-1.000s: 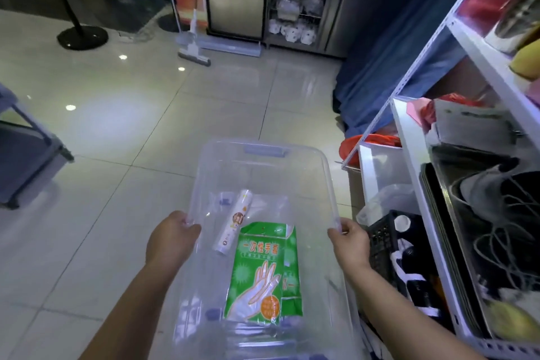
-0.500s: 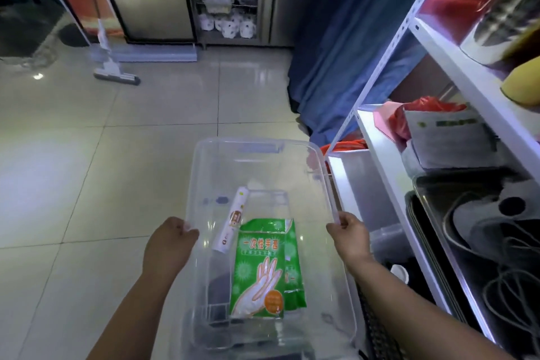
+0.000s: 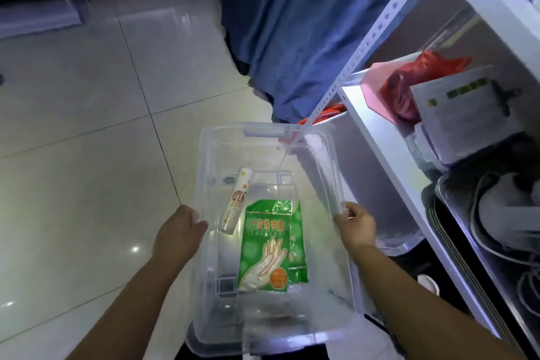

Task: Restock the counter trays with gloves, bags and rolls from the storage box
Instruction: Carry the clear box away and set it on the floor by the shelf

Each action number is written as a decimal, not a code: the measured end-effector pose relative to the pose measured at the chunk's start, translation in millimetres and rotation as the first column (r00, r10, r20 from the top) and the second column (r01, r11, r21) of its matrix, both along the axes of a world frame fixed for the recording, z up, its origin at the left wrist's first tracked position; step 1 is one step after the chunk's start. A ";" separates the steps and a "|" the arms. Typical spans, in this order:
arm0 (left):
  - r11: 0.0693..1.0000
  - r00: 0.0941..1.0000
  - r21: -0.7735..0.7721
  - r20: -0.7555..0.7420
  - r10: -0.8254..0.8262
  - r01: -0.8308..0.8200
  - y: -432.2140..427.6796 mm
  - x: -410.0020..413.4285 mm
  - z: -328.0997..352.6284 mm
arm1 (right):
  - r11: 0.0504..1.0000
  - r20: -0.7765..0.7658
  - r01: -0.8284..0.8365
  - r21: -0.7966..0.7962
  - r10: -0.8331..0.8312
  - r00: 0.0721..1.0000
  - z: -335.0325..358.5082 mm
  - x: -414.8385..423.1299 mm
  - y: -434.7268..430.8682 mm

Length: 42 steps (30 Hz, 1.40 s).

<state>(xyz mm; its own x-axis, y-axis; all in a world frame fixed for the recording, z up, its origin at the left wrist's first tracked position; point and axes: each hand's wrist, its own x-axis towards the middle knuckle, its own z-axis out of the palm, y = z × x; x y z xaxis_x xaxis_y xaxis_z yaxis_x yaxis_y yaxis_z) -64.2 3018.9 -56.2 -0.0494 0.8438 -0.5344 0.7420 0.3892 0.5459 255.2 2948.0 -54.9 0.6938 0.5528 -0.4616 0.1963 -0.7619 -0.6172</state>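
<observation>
You are holding one clear storage box [image 3: 327, 161] by its long rims: your left hand [image 3: 178, 231] is curling over the left rim, your right hand [image 3: 355, 226] is pinching the right rim. Lying on its floor: one green glove packet [image 3: 267, 245], one white roll [image 3: 235, 204] just beside it. White shelf [image 3: 377, 137] is standing to your right.

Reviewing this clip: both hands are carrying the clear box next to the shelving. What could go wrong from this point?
1. The clear storage box is held only at its side rims by the left hand and right hand; a slip could tip it.
2. Its far right corner sits close to the white shelf post and may bump it.
3. The paper-wrapped roll and green glove packs lie loose inside and could slide if the box tilts.
</observation>
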 end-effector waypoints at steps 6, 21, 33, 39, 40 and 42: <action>0.997 0.996 -0.068 -0.077 -0.043 0.037 61.9 10.7 -92.9 | 0.998 0.000 0.016 -0.053 -0.016 1.000 -95.9 6.0 57.2; 0.960 0.988 -0.246 0.039 0.147 -0.133 117.1 50.0 -385.8 | 0.982 -0.057 -0.167 -0.091 0.163 0.985 -388.6 53.9 128.3; 0.979 0.987 -0.137 0.025 0.157 -0.152 111.1 78.3 -471.2 | 0.990 0.049 -0.140 -0.022 0.141 0.989 -475.5 75.9 146.0; 0.990 0.981 -0.109 -0.180 0.074 -0.094 107.4 89.0 -453.1 | 0.980 0.121 -0.181 -0.081 0.190 0.974 -440.9 71.3 124.8; 0.994 0.973 -0.071 -0.223 0.064 -0.081 103.6 94.5 -444.1 | 0.986 0.136 -0.162 -0.044 0.167 0.977 -426.2 68.5 116.0; 1.000 0.971 0.017 -0.240 0.015 -0.011 93.4 111.2 -420.8 | 0.988 0.187 -0.148 0.040 0.138 0.973 -389.0 65.2 93.0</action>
